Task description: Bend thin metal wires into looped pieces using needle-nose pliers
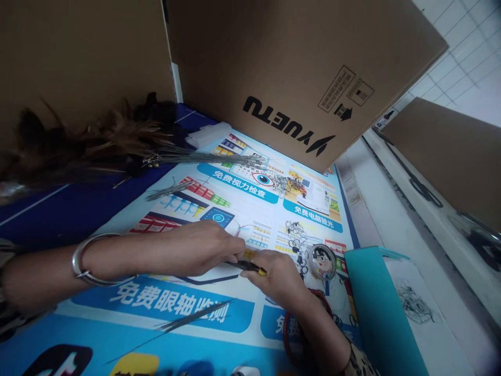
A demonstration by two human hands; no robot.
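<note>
My left hand (pixel 203 249) reaches across a printed poster (pixel 183 308) with its fingers pinched together at a small dark piece I cannot make out. My right hand (pixel 276 275) is closed around a tool with a yellow and black handle (pixel 250 267), whose tip meets my left fingertips. A silver bangle (pixel 84 259) sits on my left wrist and a dark red one (pixel 289 334) on my right. A thin bundle of metal wires (pixel 195 317) lies on the poster just below my hands.
Brown and black feathers (pixel 97 141) with long wire stems (pixel 219 158) lie at the back left. Small heaps of metal rings and hooks (pixel 293 235) lie on the poster. A small round container (pixel 323 261) stands right of my hands. Cardboard boxes (pixel 289 68) stand behind. A teal-edged tray (pixel 376 308) holds tangled wire.
</note>
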